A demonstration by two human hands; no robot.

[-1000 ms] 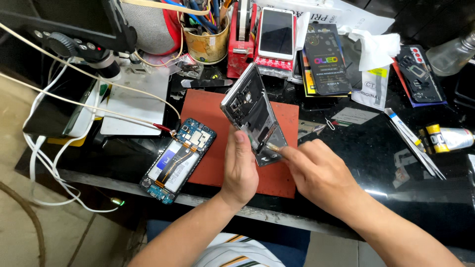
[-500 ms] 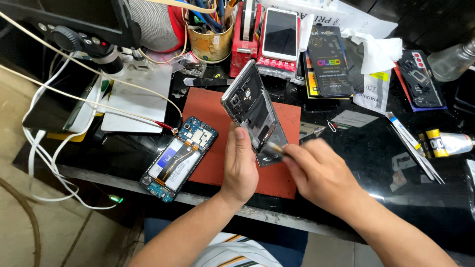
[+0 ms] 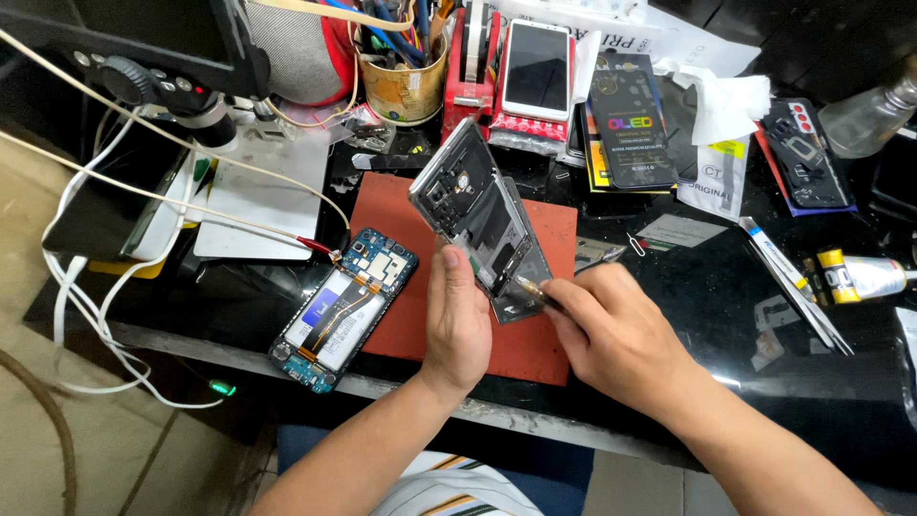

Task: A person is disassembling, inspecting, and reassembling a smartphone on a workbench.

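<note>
My left hand [image 3: 458,320] grips the lower edge of a grey phone frame [image 3: 478,215], holding it tilted above a red work mat [image 3: 401,296]. My right hand [image 3: 611,330] pinches a thin metal tool [image 3: 530,290] whose tip touches the frame's lower right corner. An opened blue phone [image 3: 344,306], its circuit board and battery exposed, lies at the mat's left edge with a red-tipped wire touching its top.
Behind the mat stand a tin of tools [image 3: 406,81], a red tape dispenser [image 3: 473,67], a white phone [image 3: 537,69] and dark screen-protector packs [image 3: 630,119]. A small tube [image 3: 860,275] lies at the right. White cables [image 3: 86,315] hang over the bench's left front edge.
Both hands and the phone frame stay in almost the same place; the tool tip has shifted slightly along the frame's lower corner.
</note>
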